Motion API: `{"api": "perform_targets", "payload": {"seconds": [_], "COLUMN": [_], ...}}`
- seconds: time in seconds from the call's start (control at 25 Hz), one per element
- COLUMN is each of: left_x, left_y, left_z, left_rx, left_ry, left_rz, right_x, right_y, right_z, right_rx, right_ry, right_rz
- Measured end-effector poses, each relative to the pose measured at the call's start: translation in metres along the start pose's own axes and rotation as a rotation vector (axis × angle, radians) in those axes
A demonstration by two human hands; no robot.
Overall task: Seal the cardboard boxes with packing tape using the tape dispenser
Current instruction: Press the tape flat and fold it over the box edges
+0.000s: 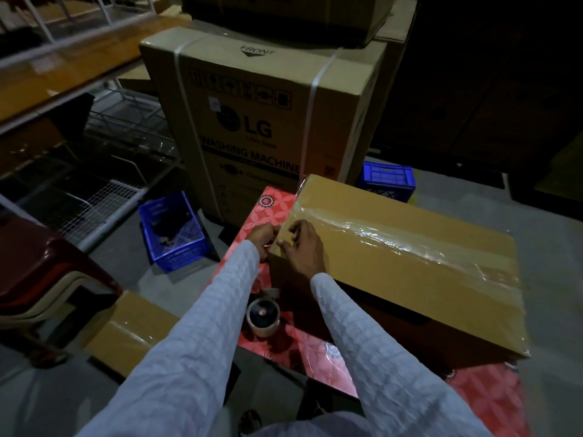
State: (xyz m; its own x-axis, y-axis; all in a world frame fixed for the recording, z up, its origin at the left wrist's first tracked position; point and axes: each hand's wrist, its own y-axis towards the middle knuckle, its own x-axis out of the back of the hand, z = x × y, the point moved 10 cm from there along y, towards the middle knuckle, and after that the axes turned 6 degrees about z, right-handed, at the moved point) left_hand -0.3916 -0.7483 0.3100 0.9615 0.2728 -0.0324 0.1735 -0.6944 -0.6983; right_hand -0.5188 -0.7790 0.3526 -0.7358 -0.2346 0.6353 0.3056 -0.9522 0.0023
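- At the far left of the frame, a dark red plastic stool (47, 263) stands out of the way on the grey floor.
- A little to the right, a blue plastic crate (172, 231) sits on the floor beside the tall brown washing machine carton (262, 121), clear of the work spot.
- At the lower left lies a small flat brown cardboard box with shiny tape on it (132, 329). It looks done, so I think it was put aside.
- In the middle, the round tape dispenser with its brown roll (262, 316) rests on the red flowery table top (262, 216), near the person, easy to grab. No hand holds it.
- The left hand (263, 239) is at the near end of the box. Its fingers curl in, but I cannot tell what they pinch.
- The right hand (304, 247) lies on the box top with fingers bent, likely pressing the tape end flat so it sticks.
- To the right, the big long brown cardboard box (410, 272) lies on the table, with a clear shiny tape strip (394, 241) running down its middle seam to hold the flaps shut.
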Motion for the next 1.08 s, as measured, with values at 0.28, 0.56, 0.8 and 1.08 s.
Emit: {"api": "perform_targets", "payload": {"seconds": [0.28,0.56,0.8,1.08], "left_x": [0.0,-0.001,-0.02,-0.04], "left_y": [0.008,0.022,0.05,0.099], "left_z": [-0.011,-0.005,-0.025,-0.081], "left_rx": [0.035,0.048,-0.056,-0.148], "left_ry": [0.185,0.079,0.063,0.127], "left_rz": [-0.056,-0.087,0.015,0.173], "right_x": [-0.007,0.002,0.026,0.026], "right_y": [0.0,0.048,0.077,0.098], "right_z": [-0.006,-0.013,-0.011,-0.008], "right_rx": [-0.018,-0.059,0.02,0.043], "right_ry": [0.011,0.025,-0.138,-0.285], "right_rz": [0.032,0.276,0.162,0.013]}}
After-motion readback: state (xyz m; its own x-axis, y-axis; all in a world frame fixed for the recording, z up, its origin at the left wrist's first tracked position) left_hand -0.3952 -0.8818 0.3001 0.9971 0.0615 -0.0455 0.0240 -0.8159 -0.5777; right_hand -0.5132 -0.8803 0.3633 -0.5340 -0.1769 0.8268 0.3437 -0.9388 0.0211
